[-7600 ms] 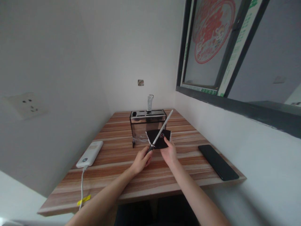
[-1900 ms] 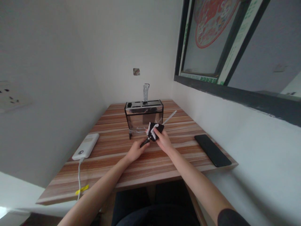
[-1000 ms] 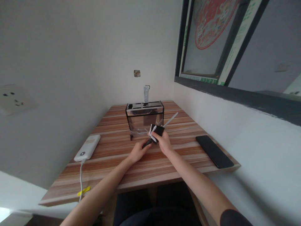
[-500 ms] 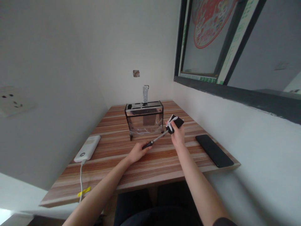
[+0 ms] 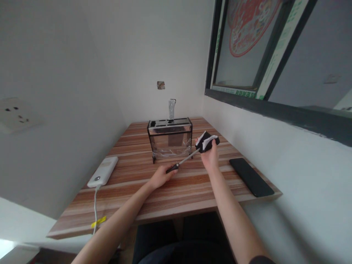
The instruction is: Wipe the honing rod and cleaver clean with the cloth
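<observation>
My left hand [image 5: 162,176] is closed around the dark handle of a sharpening steel [image 5: 187,158], whose thin grey metal rod slants up to the right. My right hand [image 5: 210,156] grips a folded black and white cloth [image 5: 206,142] at the rod's far end. The rod's tip is hidden by the cloth. Just behind the hands stands a clear knife block [image 5: 167,139] with a black frame and slots in its top. A narrow handle in clear wrapping [image 5: 171,109] rises upright from one slot.
A white power bank [image 5: 103,170] with a cable lies at the left of the wood-grain table [image 5: 132,146]. At the right edge lies a black phone [image 5: 250,176]. Yellow tape [image 5: 98,221] sticks near the front edge. Walls and a window frame [image 5: 233,96] close in the sides.
My right hand has turned and shifted slightly right, and the cloth now shows more white folds. My left hand stays on the sharpening steel's handle. The view has shifted slightly.
</observation>
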A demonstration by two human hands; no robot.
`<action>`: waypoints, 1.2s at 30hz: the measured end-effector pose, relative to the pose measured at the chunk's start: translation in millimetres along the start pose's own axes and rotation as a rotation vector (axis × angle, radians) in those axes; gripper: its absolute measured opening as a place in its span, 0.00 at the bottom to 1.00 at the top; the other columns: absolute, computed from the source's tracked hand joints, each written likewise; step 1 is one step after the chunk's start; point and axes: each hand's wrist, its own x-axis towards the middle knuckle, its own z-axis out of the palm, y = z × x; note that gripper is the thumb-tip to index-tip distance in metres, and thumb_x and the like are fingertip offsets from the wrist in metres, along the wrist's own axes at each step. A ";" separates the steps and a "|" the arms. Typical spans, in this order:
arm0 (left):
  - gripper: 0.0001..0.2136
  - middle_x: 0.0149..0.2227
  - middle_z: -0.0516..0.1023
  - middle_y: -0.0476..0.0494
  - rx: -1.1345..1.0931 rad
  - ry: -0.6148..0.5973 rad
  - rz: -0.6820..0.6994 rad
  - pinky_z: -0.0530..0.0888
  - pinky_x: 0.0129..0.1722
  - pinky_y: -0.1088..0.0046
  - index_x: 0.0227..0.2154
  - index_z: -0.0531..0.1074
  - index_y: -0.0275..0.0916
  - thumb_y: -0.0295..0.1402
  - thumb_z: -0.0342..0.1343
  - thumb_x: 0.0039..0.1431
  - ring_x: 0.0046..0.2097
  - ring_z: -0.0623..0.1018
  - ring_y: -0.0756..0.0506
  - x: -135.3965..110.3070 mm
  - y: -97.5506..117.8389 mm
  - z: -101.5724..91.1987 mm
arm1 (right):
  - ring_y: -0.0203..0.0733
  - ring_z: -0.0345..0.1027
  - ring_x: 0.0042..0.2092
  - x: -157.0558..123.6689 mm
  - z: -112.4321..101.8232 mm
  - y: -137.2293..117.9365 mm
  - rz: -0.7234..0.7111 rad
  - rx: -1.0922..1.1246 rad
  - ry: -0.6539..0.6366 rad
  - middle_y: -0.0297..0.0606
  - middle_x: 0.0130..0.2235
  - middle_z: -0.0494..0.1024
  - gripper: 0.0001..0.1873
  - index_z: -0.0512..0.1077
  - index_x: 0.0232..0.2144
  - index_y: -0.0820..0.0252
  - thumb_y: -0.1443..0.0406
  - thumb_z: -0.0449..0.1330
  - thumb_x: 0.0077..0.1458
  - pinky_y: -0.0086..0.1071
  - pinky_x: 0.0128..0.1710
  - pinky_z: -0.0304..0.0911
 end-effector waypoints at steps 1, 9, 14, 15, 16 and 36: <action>0.17 0.20 0.65 0.53 0.001 0.010 0.006 0.62 0.24 0.76 0.35 0.73 0.33 0.44 0.50 0.59 0.23 0.65 0.50 0.3 0.2 -0.1 | 0.45 0.76 0.41 -1.2 1.7 0.2 0.018 -0.007 -0.028 0.36 0.37 0.81 0.19 0.74 0.38 0.58 0.52 0.58 0.51 0.47 0.53 0.64; 0.16 0.26 0.71 0.49 0.007 0.072 0.048 0.65 0.29 0.76 0.36 0.74 0.33 0.42 0.50 0.59 0.29 0.69 0.48 0.9 1.4 -0.5 | 0.50 0.74 0.47 -12.0 11.0 11.5 0.114 -0.094 -0.181 0.37 0.38 0.82 0.18 0.74 0.40 0.57 0.56 0.64 0.46 0.49 0.53 0.63; 0.16 0.27 0.73 0.47 0.012 0.120 0.059 0.66 0.29 0.76 0.37 0.74 0.32 0.41 0.50 0.60 0.30 0.70 0.47 0.7 0.9 -1.3 | 0.50 0.74 0.47 -25.1 14.7 29.9 0.195 -0.150 -0.269 0.37 0.37 0.82 0.19 0.74 0.40 0.54 0.56 0.68 0.44 0.48 0.51 0.66; 0.15 0.28 0.73 0.47 0.014 0.130 0.061 0.66 0.30 0.75 0.36 0.74 0.32 0.41 0.50 0.60 0.30 0.70 0.47 0.8 0.6 -1.4 | 0.50 0.74 0.46 -27.9 14.5 33.7 0.217 -0.171 -0.282 0.36 0.37 0.82 0.20 0.74 0.40 0.54 0.56 0.68 0.44 0.47 0.51 0.66; 0.15 0.28 0.74 0.46 0.017 0.139 0.064 0.67 0.31 0.75 0.35 0.74 0.32 0.40 0.50 0.60 0.30 0.71 0.47 1.1 0.1 -1.5 | 0.49 0.74 0.46 -30.6 13.9 37.5 0.242 -0.197 -0.300 0.36 0.37 0.82 0.20 0.74 0.40 0.54 0.55 0.68 0.44 0.46 0.50 0.66; 0.11 0.36 0.79 0.44 0.096 0.196 0.098 0.70 0.39 0.73 0.41 0.73 0.34 0.28 0.50 0.57 0.36 0.76 0.45 5.2 -12.2 4.0 | 0.47 0.74 0.41 -45.1 6.9 61.8 0.317 -0.414 -0.360 0.37 0.37 0.82 0.19 0.77 0.36 0.58 0.59 0.71 0.39 0.40 0.48 0.65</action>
